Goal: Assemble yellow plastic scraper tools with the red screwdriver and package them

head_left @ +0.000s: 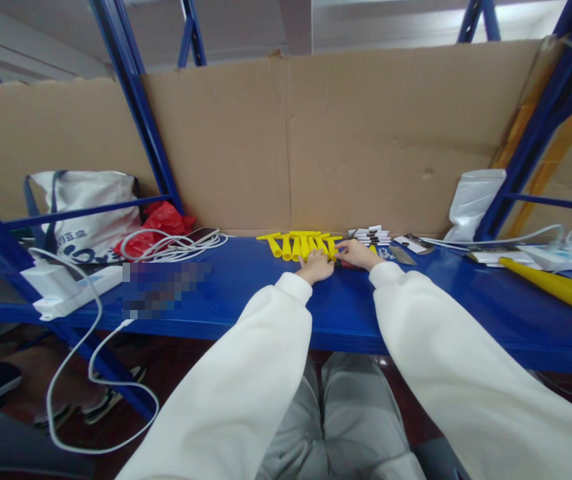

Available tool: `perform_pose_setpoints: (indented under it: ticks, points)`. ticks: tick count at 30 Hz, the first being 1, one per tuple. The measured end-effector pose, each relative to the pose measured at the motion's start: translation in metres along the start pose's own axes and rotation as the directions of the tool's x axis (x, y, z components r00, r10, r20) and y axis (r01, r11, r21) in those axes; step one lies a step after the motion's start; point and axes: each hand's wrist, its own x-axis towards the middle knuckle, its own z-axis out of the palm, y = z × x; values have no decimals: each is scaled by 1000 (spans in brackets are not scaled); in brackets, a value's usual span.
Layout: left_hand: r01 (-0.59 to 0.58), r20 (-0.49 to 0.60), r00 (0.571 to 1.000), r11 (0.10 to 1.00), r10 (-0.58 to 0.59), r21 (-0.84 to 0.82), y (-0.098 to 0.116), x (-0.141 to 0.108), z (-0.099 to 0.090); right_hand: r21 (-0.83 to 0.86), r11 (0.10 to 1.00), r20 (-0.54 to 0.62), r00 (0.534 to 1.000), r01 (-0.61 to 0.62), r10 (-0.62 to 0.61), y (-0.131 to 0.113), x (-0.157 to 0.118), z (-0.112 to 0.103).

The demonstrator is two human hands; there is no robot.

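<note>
Several yellow T-shaped pieces [287, 247] with tube-like stems lie side by side on the blue shelf top, their crossbars toward the cardboard. My left hand [317, 266] rests at the near ends of the middle pieces, fingers reaching forward and a little apart, touching them. At the right end of the row, my right hand [359, 254] has its thumb and fingertips closed around a yellow T-shaped piece [333, 248]. A small dark red item under my right hand is mostly hidden. Just beyond that hand are a stack of white-and-black cards [370, 235] and a dark printed card [387, 253].
A cardboard sheet [356, 140] walls the back, between blue posts. To the left are a cloth bag [101, 220], red plastic bag [159, 220], coiled white cable [176, 245] and power strip [81, 293]. A long yellow object [556, 285] and white pouch [473, 207] stand right.
</note>
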Motion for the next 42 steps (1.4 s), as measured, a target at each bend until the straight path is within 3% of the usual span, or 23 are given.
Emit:
perform_pose_setpoints:
  ticks: [5, 8, 12, 23, 28, 37, 42]
  points:
    - [-32, 29, 999, 979, 27, 203, 8, -5, -4, 30, 999, -10, 1000, -21, 21, -2, -4, -3]
    - [-69, 218, 975, 880, -40, 470, 17, -10, -11, -104, 994, -66, 997, -42, 35, -9, -11, -5]
    - [-113, 290, 954, 798, -79, 592, 25, -14, -16, -292, 953, -164, 986, -79, 32, -19, -21, -8]
    - [-97, 264, 963, 829, -62, 551, 25, -15, -16, -339, 934, -152, 987, -110, 61, -24, -26, -8]
    - [-96, 249, 967, 839, -48, 535, 23, -13, -16, -307, 942, -261, 964, -138, 56, -17, -22, -8]
    - [-98, 225, 974, 862, -20, 497, 20, -12, -14, -344, 939, -417, 895, 8, -160, -9, -21, -13]
    - [-36, 82, 997, 939, 9, 343, 22, -7, -14, -426, 902, -423, 867, 66, -263, -9, -25, -17]
